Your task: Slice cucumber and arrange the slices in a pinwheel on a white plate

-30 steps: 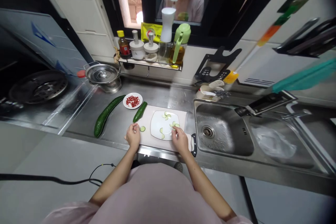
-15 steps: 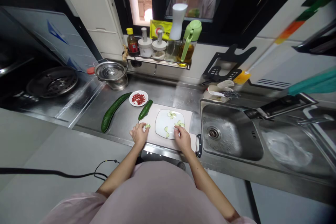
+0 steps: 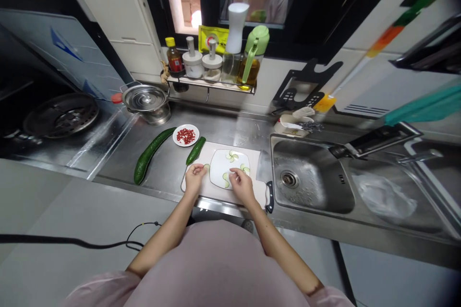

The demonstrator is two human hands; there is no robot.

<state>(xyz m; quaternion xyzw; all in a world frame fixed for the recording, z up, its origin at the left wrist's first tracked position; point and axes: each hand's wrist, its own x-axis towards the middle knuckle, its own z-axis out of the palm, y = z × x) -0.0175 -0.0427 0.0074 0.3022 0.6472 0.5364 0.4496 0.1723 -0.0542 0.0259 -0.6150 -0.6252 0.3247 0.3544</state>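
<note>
My left hand (image 3: 195, 178) is closed in a pinch on a pale green cucumber slice (image 3: 206, 167) just left of the square white plate (image 3: 219, 165); whether more slices are in the fingers is hidden. Over the plate's lower right part, my right hand (image 3: 242, 187) has its fingers drawn together, and what they hold, if anything, is too small to make out. Thin cucumber slices (image 3: 232, 156) lie on the plate in small fan-like groups. The plate rests on a light cutting board (image 3: 216, 194). A cut cucumber piece (image 3: 196, 150) lies at the board's upper left.
A whole cucumber (image 3: 151, 154) and a white dish (image 3: 176, 139) of chopped red pieces lie to the left. A knife (image 3: 270, 196) is at the board's right end, beside the sink (image 3: 313, 177). Behind stand a steel lidded pot (image 3: 154, 110) and a condiment rack (image 3: 216, 85).
My left hand has come nearer the plate, and its slice shows more clearly. My right hand has shifted slightly left over the plate. The whole view has shifted a little.
</note>
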